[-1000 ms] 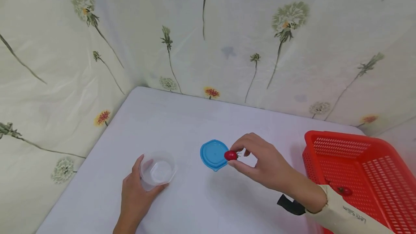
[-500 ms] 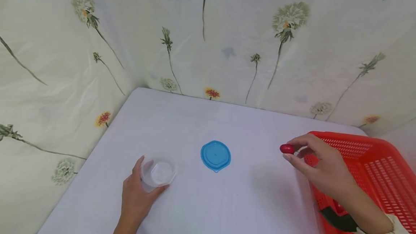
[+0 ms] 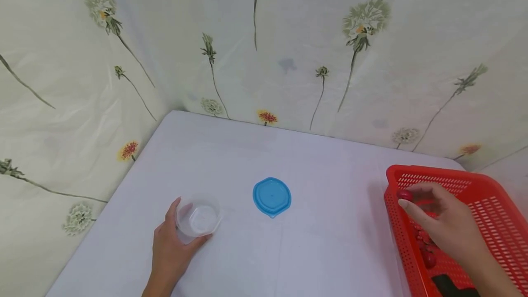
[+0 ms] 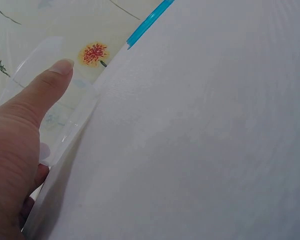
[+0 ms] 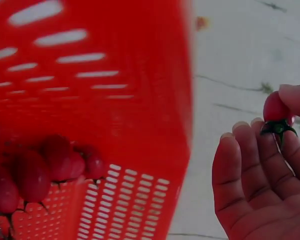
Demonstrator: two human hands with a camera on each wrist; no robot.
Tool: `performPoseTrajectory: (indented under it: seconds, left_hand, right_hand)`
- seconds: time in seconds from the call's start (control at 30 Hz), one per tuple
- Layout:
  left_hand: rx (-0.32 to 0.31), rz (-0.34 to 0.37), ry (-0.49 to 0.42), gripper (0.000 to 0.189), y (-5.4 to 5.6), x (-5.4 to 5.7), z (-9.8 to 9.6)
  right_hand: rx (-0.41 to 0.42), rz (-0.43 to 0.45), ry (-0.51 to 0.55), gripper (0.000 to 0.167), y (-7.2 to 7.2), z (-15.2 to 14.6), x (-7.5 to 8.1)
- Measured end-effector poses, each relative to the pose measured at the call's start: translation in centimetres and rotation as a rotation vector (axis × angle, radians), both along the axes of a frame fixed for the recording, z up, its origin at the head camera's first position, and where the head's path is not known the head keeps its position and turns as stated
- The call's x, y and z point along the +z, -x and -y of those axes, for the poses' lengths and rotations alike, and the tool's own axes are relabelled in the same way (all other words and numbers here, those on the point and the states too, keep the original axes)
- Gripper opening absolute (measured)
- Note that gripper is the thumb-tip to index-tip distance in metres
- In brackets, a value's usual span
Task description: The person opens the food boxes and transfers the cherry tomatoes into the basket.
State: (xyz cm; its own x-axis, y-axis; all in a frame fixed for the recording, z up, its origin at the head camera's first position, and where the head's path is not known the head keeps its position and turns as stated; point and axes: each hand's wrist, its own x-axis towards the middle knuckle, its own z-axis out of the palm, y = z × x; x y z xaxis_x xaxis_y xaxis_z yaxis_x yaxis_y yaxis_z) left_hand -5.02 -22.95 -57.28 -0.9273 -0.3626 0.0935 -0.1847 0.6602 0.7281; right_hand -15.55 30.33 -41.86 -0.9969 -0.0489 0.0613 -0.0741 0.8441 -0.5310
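My left hand (image 3: 171, 246) grips a clear plastic bowl (image 3: 200, 217) on the table, thumb on the near side and fingers round the left. In the left wrist view the thumb lies against the bowl's wall (image 4: 65, 137). Over the left part of the red basket (image 3: 396, 228), my right hand (image 3: 449, 221) pinches a cherry tomato (image 3: 404, 195) between thumb and fingertips. The right wrist view shows green sepals on this cherry tomato (image 5: 276, 110) and the other fingers spread below. More cherry tomatoes (image 5: 32, 175) lie inside the basket, partly hidden by the hand in the head view.
A blue lid (image 3: 272, 197) lies flat on the white table (image 3: 321, 242), between the bowl and the basket. Behind the table hangs a flower-printed curtain (image 3: 288, 35). The basket's raised rim (image 3: 437, 169) stands at the table's right side.
My right hand has moved right with the cherry tomato, from beside the blue lid to over the red basket. The left hand and bowl have stayed in place.
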Motion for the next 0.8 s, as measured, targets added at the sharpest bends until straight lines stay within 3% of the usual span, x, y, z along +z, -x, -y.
performPoseTrajectory:
  seconds: [0.13,0.27,0.47,0.8]
  left_hand:
    - [0.005,0.010,-0.004,0.123,-0.1,0.0,0.0]
    - [0.006,0.030,-0.015,0.123,0.0,0.2,0.0]
    - [0.014,0.033,-0.020,0.125,0.1,0.5,0.0]
    - [0.073,0.053,-0.070,0.131,0.1,0.7,-0.4]
  right_hand:
    - [-0.067,0.073,-0.039,0.060,0.8,-1.4,-1.3]
    - [-0.143,0.218,-0.094,0.061,1.9,-2.8,-2.5]
    - [-0.130,0.434,-0.149,0.051,3.2,-4.0,-4.1]
    - [-0.127,0.511,-0.185,0.062,3.2,-4.3,-5.0]
